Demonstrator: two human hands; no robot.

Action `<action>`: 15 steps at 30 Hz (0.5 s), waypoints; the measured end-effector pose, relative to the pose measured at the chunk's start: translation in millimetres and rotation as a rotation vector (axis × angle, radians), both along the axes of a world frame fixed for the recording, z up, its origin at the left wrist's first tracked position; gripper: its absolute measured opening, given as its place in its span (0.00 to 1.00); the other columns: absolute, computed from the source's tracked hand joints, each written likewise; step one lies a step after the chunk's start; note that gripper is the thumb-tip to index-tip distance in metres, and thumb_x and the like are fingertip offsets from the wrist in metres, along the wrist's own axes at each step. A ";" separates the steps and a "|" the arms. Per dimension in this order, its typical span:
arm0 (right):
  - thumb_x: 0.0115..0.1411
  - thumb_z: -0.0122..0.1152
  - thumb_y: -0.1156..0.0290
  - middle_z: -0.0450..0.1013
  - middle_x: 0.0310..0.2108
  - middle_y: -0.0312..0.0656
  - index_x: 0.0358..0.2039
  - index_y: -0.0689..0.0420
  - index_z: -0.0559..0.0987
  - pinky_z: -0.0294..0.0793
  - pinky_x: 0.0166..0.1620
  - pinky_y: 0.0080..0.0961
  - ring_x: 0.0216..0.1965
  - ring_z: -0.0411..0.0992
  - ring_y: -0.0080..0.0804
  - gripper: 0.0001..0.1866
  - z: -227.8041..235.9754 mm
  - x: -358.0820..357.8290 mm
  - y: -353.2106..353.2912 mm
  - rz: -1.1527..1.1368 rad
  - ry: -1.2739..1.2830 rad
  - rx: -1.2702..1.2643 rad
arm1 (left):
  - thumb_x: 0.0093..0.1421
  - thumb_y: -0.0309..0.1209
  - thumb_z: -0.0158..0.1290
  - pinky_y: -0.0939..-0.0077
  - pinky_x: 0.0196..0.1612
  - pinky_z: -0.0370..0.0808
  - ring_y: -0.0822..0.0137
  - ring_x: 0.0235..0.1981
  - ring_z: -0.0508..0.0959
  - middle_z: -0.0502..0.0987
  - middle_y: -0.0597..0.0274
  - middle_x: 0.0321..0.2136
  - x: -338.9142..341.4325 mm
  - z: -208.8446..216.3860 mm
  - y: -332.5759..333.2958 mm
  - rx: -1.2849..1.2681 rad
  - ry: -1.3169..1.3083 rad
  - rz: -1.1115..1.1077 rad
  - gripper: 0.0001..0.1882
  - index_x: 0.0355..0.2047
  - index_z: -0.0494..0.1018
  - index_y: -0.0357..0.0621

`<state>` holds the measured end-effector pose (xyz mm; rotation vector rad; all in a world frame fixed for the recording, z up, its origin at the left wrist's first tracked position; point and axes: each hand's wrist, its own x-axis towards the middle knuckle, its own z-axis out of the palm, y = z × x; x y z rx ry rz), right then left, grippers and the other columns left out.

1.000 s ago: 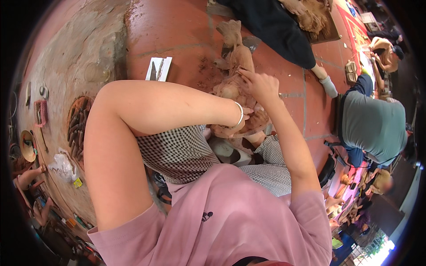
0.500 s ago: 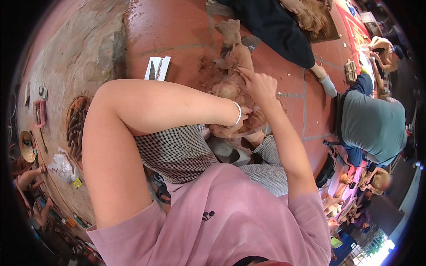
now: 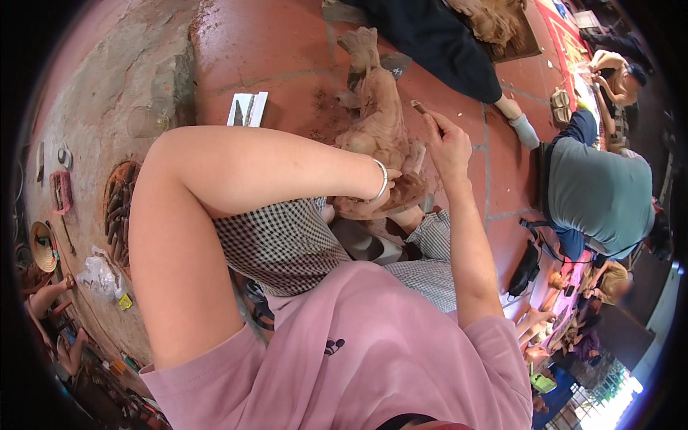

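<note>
A reddish-brown sculpted figure (image 3: 376, 107), which looks like clay or wood, stands tilted away from me between my legs, its wide base nearest to me. My left hand (image 3: 378, 195), with a silver bangle at the wrist, is closed around the side of the base; part of it is hidden behind the wrist. To the right of the figure and apart from it, my right hand (image 3: 450, 147) is raised. Its fingers pinch a short dark brown stick-shaped tool (image 3: 419, 107) that points up and left; its kind is too small to tell.
A white open box (image 3: 247, 109) with dark slim tools lies on the red tiled floor (image 3: 287, 46). Left is a rough slab with a round hollow of dark sticks (image 3: 123, 204) and a plastic bag (image 3: 100, 276). Other people sit ahead and right, one in a grey-green shirt (image 3: 602, 190).
My right hand has lifted off the figure and moved right, bringing the small tool into sight. My left hand stays at the base.
</note>
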<state>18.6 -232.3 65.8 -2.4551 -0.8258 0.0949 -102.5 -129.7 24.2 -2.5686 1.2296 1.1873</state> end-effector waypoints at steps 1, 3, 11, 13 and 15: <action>0.59 0.60 0.58 0.75 0.23 0.38 0.41 0.41 0.84 0.73 0.32 0.36 0.28 0.75 0.42 0.11 -1.4 0.8 0.3 0.026 -0.012 0.007 | 0.51 0.49 0.54 0.50 0.70 0.36 0.51 0.71 0.45 0.60 0.52 0.65 -1.1 -7.1 -3.0 0.020 -0.023 -0.022 0.28 0.49 0.79 0.46; 0.58 0.62 0.60 0.74 0.26 0.38 0.41 0.42 0.84 0.73 0.33 0.35 0.30 0.75 0.41 0.11 -5.7 -0.2 5.3 0.100 -0.041 0.032 | 0.51 0.49 0.55 0.51 0.71 0.33 0.51 0.71 0.46 0.62 0.52 0.64 1.4 -15.4 -10.9 0.119 -0.044 -0.116 0.28 0.48 0.79 0.45; 0.55 0.64 0.62 0.73 0.30 0.35 0.38 0.41 0.85 0.74 0.34 0.33 0.35 0.74 0.36 0.09 -31.8 -20.2 39.4 0.297 -0.217 -0.077 | 0.58 0.48 0.51 0.49 0.68 0.51 0.54 0.72 0.40 0.52 0.56 0.69 -1.7 39.0 9.8 -0.073 0.126 0.159 0.29 0.58 0.71 0.49; 0.56 0.63 0.61 0.74 0.30 0.34 0.38 0.40 0.85 0.75 0.34 0.33 0.34 0.74 0.35 0.09 -30.0 -21.0 35.9 0.331 -0.259 -0.107 | 0.59 0.47 0.50 0.49 0.68 0.52 0.54 0.72 0.41 0.51 0.56 0.69 -0.1 41.6 14.4 -0.086 0.126 0.135 0.29 0.58 0.71 0.49; 0.57 0.62 0.60 0.75 0.30 0.32 0.39 0.39 0.85 0.75 0.33 0.32 0.33 0.74 0.33 0.10 -31.7 -24.3 24.9 0.345 -0.271 -0.130 | 0.59 0.47 0.49 0.48 0.68 0.51 0.54 0.72 0.41 0.52 0.56 0.69 -0.4 48.7 14.3 -0.107 0.152 0.114 0.28 0.58 0.71 0.49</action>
